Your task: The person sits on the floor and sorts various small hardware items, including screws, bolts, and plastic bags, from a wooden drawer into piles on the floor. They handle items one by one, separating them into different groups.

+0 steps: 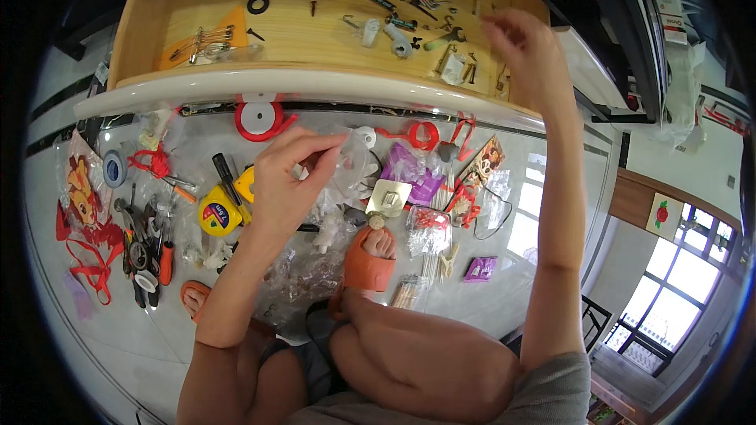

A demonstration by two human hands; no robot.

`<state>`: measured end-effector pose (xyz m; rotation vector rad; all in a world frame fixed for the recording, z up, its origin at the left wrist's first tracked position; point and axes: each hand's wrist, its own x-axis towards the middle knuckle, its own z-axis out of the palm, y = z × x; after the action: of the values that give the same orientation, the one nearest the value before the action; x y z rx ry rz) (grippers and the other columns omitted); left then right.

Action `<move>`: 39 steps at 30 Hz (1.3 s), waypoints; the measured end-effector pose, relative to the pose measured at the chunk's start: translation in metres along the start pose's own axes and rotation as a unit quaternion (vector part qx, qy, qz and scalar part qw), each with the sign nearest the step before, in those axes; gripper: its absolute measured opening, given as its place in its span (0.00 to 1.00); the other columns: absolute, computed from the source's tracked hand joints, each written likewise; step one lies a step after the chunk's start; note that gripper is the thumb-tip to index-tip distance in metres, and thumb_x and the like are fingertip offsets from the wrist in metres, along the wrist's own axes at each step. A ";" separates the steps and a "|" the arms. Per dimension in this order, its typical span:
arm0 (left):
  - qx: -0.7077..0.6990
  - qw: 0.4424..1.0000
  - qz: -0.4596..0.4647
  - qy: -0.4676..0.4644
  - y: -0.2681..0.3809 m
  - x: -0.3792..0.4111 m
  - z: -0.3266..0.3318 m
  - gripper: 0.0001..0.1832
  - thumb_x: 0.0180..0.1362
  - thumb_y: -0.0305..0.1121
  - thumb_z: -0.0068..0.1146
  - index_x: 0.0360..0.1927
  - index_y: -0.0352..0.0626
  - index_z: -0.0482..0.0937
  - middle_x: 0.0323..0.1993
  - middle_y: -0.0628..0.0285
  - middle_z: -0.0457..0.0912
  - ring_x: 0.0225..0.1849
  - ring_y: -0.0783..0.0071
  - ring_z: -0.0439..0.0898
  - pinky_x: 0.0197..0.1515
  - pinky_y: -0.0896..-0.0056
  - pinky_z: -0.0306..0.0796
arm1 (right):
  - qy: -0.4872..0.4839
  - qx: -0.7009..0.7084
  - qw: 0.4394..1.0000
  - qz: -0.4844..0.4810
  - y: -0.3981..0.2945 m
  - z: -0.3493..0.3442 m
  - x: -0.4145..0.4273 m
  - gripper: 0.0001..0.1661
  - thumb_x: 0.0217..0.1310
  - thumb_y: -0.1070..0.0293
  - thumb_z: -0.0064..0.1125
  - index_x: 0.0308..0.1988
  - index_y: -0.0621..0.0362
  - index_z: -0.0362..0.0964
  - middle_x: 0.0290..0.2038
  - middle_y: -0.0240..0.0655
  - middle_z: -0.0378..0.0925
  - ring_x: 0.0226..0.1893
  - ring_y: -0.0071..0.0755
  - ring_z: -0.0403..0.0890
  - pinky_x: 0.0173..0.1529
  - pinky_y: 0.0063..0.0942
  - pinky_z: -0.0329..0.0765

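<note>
My left hand (289, 174) pinches a small clear plastic bag (354, 168) between thumb and fingertips, above the clutter on the floor. Over the right end of an open wooden drawer (283, 50) is my right hand (528, 56), blurred, its fingers curled; whether it holds something small cannot be made out. Left of that hand, in the drawer, lie an open-ended wrench (444, 39), black batteries (381, 0), a white plastic fitting (398, 41) and several screws and hooks. Safety pins (204, 41) rest on an orange set square (238, 26) at the drawer's left side.
On the tiled floor lie a yellow tape measure (217, 212), pliers (139, 254), blue-grey tape (114, 169), red ribbon spools (258, 120), purple packets (413, 174) and a square metal plate (388, 198). My orange slippers (367, 271) stand among them. A black frame (596, 18) rises at right.
</note>
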<state>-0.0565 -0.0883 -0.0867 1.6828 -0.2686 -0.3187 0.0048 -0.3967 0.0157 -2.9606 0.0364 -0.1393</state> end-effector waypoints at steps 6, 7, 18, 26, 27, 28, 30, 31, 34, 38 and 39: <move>-0.008 1.000 0.003 -0.007 -0.004 0.003 0.002 0.10 0.55 0.17 0.59 0.40 0.36 0.85 0.31 0.63 0.80 0.30 0.82 0.76 0.34 0.82 0.70 | 0.029 -0.233 0.971 -0.055 0.114 0.050 0.070 0.15 0.61 0.60 0.56 0.47 0.48 0.78 0.40 0.39 0.83 0.41 0.48 0.82 0.46 0.39 0.79; -0.009 1.000 0.001 -0.005 -0.004 0.003 0.001 0.10 0.55 0.17 0.60 0.40 0.36 0.85 0.31 0.63 0.80 0.30 0.82 0.76 0.34 0.82 0.70 | 0.015 -0.232 0.972 -0.044 0.116 0.055 0.074 0.15 0.61 0.60 0.56 0.47 0.48 0.78 0.41 0.40 0.83 0.42 0.48 0.82 0.47 0.39 0.78; -0.012 1.000 -0.008 0.001 -0.011 0.002 -0.002 0.09 0.55 0.18 0.60 0.40 0.35 0.85 0.31 0.63 0.80 0.30 0.82 0.76 0.34 0.82 0.70 | -0.039 -0.114 0.993 0.004 0.138 0.083 0.093 0.17 0.59 0.56 0.58 0.45 0.50 0.80 0.42 0.42 0.83 0.43 0.47 0.82 0.49 0.37 0.77; -0.024 1.000 -0.011 -0.003 -0.008 0.003 0.003 0.09 0.55 0.18 0.59 0.40 0.35 0.84 0.31 0.63 0.80 0.30 0.81 0.76 0.34 0.82 0.70 | -0.043 -0.185 0.981 0.034 0.128 0.080 0.091 0.17 0.60 0.53 0.55 0.42 0.50 0.81 0.40 0.42 0.83 0.44 0.48 0.82 0.48 0.40 0.78; -0.026 1.000 -0.007 -0.004 -0.007 0.003 0.003 0.09 0.55 0.18 0.59 0.40 0.35 0.84 0.31 0.63 0.80 0.30 0.81 0.76 0.34 0.82 0.70 | -0.052 -0.193 0.979 0.043 0.125 0.074 0.088 0.19 0.61 0.52 0.53 0.44 0.48 0.82 0.41 0.42 0.83 0.44 0.47 0.82 0.49 0.41 0.79; -0.026 1.000 -0.006 -0.003 -0.007 0.002 0.002 0.09 0.56 0.18 0.59 0.41 0.35 0.84 0.32 0.63 0.80 0.30 0.82 0.76 0.34 0.82 0.70 | -0.069 -0.173 0.981 0.057 0.113 0.067 0.085 0.19 0.61 0.52 0.54 0.44 0.49 0.82 0.40 0.42 0.83 0.44 0.46 0.83 0.48 0.40 0.79; -0.027 1.000 -0.005 -0.003 -0.008 0.002 0.001 0.10 0.56 0.19 0.59 0.41 0.35 0.84 0.32 0.63 0.79 0.31 0.82 0.76 0.34 0.82 0.70 | -0.104 -0.135 0.982 0.085 0.088 0.042 0.076 0.19 0.60 0.51 0.55 0.43 0.50 0.81 0.40 0.43 0.83 0.42 0.44 0.83 0.47 0.39 0.78; -0.027 1.000 -0.006 -0.003 -0.007 0.001 -0.001 0.10 0.56 0.19 0.59 0.41 0.35 0.84 0.32 0.63 0.79 0.31 0.82 0.76 0.34 0.82 0.70 | -0.069 -0.052 0.995 0.043 0.081 0.029 0.066 0.17 0.61 0.54 0.57 0.42 0.52 0.81 0.38 0.39 0.83 0.39 0.37 0.83 0.45 0.34 0.78; -0.018 1.000 -0.022 -0.002 -0.013 -0.004 -0.010 0.10 0.56 0.19 0.58 0.42 0.36 0.84 0.33 0.64 0.79 0.31 0.82 0.76 0.33 0.83 0.70 | -0.020 0.233 0.969 0.077 -0.007 -0.010 0.014 0.12 0.62 0.62 0.61 0.40 0.59 0.80 0.32 0.27 0.80 0.32 0.16 0.76 0.38 0.17 0.72; -0.040 0.999 -0.005 -0.024 -0.010 0.003 -0.005 0.11 0.57 0.20 0.58 0.44 0.37 0.84 0.32 0.65 0.79 0.30 0.83 0.76 0.33 0.83 0.70 | -0.097 0.418 0.903 0.022 -0.086 -0.022 -0.069 0.06 0.60 0.73 0.61 0.39 0.57 0.78 0.28 0.22 0.77 0.27 0.07 0.71 0.31 0.10 0.66; -0.052 0.998 -0.005 -0.025 -0.009 0.001 -0.005 0.11 0.57 0.20 0.58 0.44 0.37 0.84 0.32 0.65 0.79 0.31 0.83 0.76 0.33 0.83 0.70 | -0.116 0.411 0.904 0.033 -0.103 -0.010 -0.082 0.08 0.57 0.76 0.62 0.39 0.58 0.78 0.25 0.20 0.75 0.23 0.08 0.68 0.27 0.10 0.63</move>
<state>-0.0544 -0.0831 -0.0951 1.5758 -0.2776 -0.3766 -0.0757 -0.2946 0.0364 -2.1049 0.0339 0.1717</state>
